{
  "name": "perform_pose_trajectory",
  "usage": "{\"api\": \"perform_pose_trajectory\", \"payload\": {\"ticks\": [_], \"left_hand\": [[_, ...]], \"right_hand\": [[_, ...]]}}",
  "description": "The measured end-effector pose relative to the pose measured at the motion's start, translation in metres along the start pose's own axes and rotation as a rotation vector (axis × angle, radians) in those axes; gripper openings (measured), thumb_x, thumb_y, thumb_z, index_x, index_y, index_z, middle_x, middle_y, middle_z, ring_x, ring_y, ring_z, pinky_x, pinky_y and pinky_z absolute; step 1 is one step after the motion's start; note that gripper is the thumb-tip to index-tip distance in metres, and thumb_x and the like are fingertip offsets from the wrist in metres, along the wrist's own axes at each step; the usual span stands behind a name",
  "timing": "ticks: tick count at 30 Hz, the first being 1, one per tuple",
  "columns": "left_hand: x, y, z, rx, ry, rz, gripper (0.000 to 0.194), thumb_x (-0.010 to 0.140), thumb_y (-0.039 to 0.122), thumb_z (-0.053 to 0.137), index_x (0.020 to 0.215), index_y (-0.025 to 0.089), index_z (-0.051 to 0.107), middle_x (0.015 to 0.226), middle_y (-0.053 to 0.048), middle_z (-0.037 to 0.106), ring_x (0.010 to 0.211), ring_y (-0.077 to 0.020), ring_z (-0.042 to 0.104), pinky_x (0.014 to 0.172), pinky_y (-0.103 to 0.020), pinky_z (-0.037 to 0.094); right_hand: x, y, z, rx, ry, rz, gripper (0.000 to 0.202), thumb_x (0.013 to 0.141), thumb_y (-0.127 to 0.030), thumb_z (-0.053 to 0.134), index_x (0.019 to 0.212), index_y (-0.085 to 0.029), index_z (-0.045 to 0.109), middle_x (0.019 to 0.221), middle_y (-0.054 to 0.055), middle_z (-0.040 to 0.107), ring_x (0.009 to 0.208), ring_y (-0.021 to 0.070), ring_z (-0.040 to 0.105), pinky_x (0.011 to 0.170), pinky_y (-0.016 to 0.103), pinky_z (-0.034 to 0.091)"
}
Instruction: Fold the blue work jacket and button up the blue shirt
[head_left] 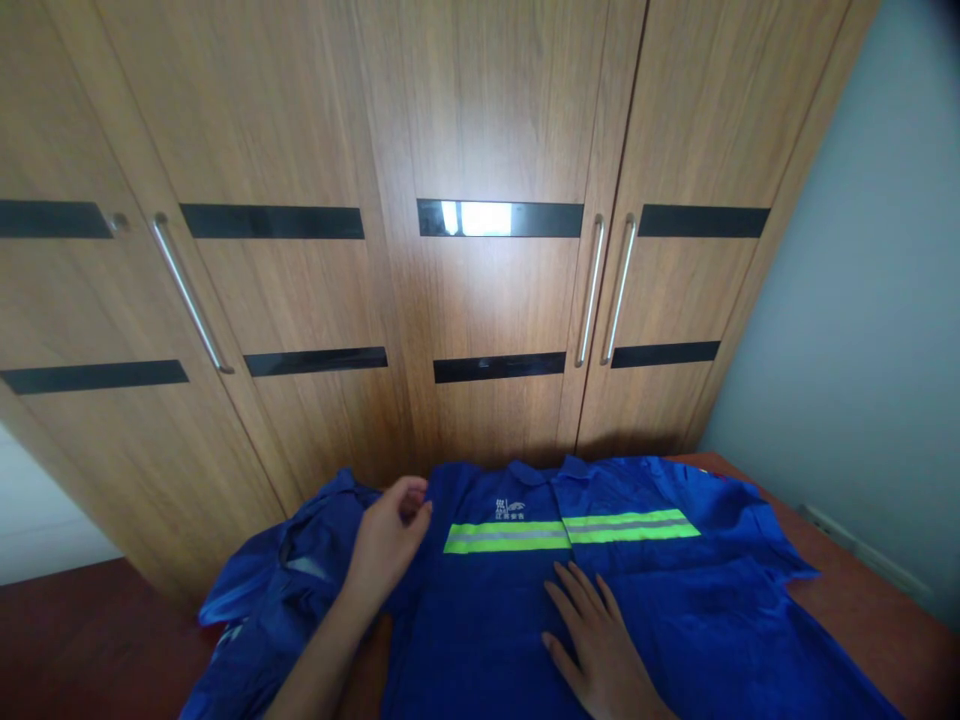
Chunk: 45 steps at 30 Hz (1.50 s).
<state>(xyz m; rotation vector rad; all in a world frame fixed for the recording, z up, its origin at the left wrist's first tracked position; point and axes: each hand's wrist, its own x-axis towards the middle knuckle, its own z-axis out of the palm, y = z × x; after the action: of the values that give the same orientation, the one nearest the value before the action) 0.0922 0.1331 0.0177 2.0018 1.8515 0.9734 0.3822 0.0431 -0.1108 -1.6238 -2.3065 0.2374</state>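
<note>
A blue work shirt (495, 620) with a collar, white chest lettering and a yellow-green reflective band (510, 537) lies spread front side up. My right hand (592, 635) rests on its front below the band, fingers stretched out and apart. Beside the shirt's shoulder at the left is my left hand (394, 535). Its fingers are bent, with a gap between thumb and forefinger, and nothing shows in it. A crumpled heap of blue clothing (292, 560) lies to the left of that hand, partly covered by my forearm.
The clothes lie on a reddish-brown surface (862, 610). Directly behind stands a wooden wardrobe (495, 300) with black strips and metal handles (590, 290), its doors closed. A pale wall (847, 350) bounds the right side.
</note>
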Motion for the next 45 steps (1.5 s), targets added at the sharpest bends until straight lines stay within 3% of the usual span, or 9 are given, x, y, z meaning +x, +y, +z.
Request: {"api": "perform_pose_trajectory", "payload": {"ticks": [3, 6, 9, 15, 19, 23, 31, 36, 45], "left_hand": [[-0.045, 0.028, 0.034, -0.047, -0.159, 0.282, 0.02, 0.082, 0.017, 0.046, 0.094, 0.022, 0.062, 0.089, -0.003, 0.067, 0.081, -0.0167, 0.065, 0.076, -0.027, 0.051], [-0.075, 0.04, 0.061, -0.008, -0.365, 0.351, 0.035, 0.078, 0.009, 0.047, 0.104, 0.026, 0.064, 0.096, -0.004, 0.068, 0.087, -0.0179, 0.065, 0.079, -0.028, 0.052], [-0.078, 0.038, 0.061, -0.006, -0.465, 0.366, 0.039, 0.079, 0.011, 0.048, 0.111, 0.029, 0.063, 0.104, -0.003, 0.069, 0.095, -0.019, 0.065, 0.086, -0.031, 0.051], [-0.059, 0.005, 0.049, 0.116, -0.264, 0.349, 0.035, 0.091, 0.026, 0.042, 0.121, 0.023, 0.06, 0.129, -0.008, 0.06, 0.119, -0.023, 0.055, 0.104, -0.04, 0.043], [-0.077, -0.026, 0.068, 0.35, -0.276, 0.387, 0.048, 0.089, 0.037, 0.048, 0.136, 0.028, 0.047, 0.149, -0.008, 0.038, 0.137, -0.0311, 0.032, 0.11, -0.054, 0.03], [-0.098, -0.038, 0.078, 0.432, -0.268, 0.322, 0.05, 0.09, 0.042, 0.045, 0.139, 0.03, 0.042, 0.15, -0.008, 0.035, 0.138, -0.0317, 0.031, 0.109, -0.057, 0.028], [-0.106, -0.044, 0.068, 0.363, -0.285, 0.232, 0.054, 0.086, 0.048, 0.048, 0.137, 0.029, 0.046, 0.15, -0.009, 0.037, 0.137, -0.0305, 0.034, 0.108, -0.051, 0.034], [-0.082, -0.05, 0.045, 0.318, -0.251, -0.009, 0.049, 0.089, 0.035, 0.04, 0.13, 0.012, 0.049, 0.131, -0.016, 0.055, 0.117, -0.026, 0.056, 0.101, -0.039, 0.042], [-0.063, -0.05, 0.019, -0.081, -0.595, -0.12, 0.03, 0.08, 0.033, 0.05, 0.099, 0.017, 0.067, 0.1, -0.005, 0.073, 0.094, -0.0246, 0.066, 0.083, -0.03, 0.049]], "right_hand": [[0.0, -0.001, -0.002, -0.004, -0.013, 0.006, 0.053, 0.094, -0.054, 0.033, 0.14, -0.03, 0.04, 0.15, 0.007, 0.034, 0.139, 0.0299, 0.026, 0.111, 0.057, 0.021], [-0.001, -0.001, -0.003, -0.004, -0.008, 0.014, 0.053, 0.094, -0.054, 0.034, 0.141, -0.031, 0.04, 0.15, 0.005, 0.034, 0.139, 0.0291, 0.027, 0.111, 0.056, 0.022], [-0.002, -0.001, -0.002, 0.001, -0.003, 0.015, 0.053, 0.093, -0.054, 0.035, 0.14, -0.031, 0.04, 0.15, 0.005, 0.035, 0.138, 0.0288, 0.028, 0.111, 0.055, 0.023], [-0.002, 0.001, 0.0, 0.0, 0.021, 0.011, 0.051, 0.093, -0.053, 0.038, 0.139, -0.031, 0.043, 0.15, 0.004, 0.036, 0.138, 0.0302, 0.029, 0.111, 0.054, 0.022], [-0.002, 0.0, -0.001, 0.002, 0.036, 0.002, 0.051, 0.093, -0.053, 0.038, 0.139, -0.031, 0.043, 0.149, 0.004, 0.037, 0.137, 0.0302, 0.03, 0.111, 0.054, 0.022], [-0.003, -0.002, -0.004, -0.01, 0.011, -0.008, 0.05, 0.094, -0.052, 0.035, 0.14, -0.031, 0.041, 0.15, 0.004, 0.035, 0.138, 0.0285, 0.028, 0.112, 0.054, 0.022], [-0.007, -0.004, -0.008, -0.013, -0.022, -0.01, 0.049, 0.094, -0.05, 0.036, 0.139, -0.03, 0.042, 0.151, 0.003, 0.034, 0.139, 0.0281, 0.028, 0.113, 0.053, 0.021], [-0.009, -0.003, -0.007, -0.018, -0.028, -0.019, 0.05, 0.095, -0.05, 0.034, 0.139, -0.028, 0.043, 0.151, 0.004, 0.032, 0.139, 0.0279, 0.026, 0.113, 0.053, 0.02], [-0.013, 0.003, -0.002, -0.018, -0.043, -0.029, 0.051, 0.095, -0.051, 0.033, 0.141, -0.029, 0.04, 0.152, 0.004, 0.03, 0.14, 0.028, 0.024, 0.113, 0.054, 0.02]]}}
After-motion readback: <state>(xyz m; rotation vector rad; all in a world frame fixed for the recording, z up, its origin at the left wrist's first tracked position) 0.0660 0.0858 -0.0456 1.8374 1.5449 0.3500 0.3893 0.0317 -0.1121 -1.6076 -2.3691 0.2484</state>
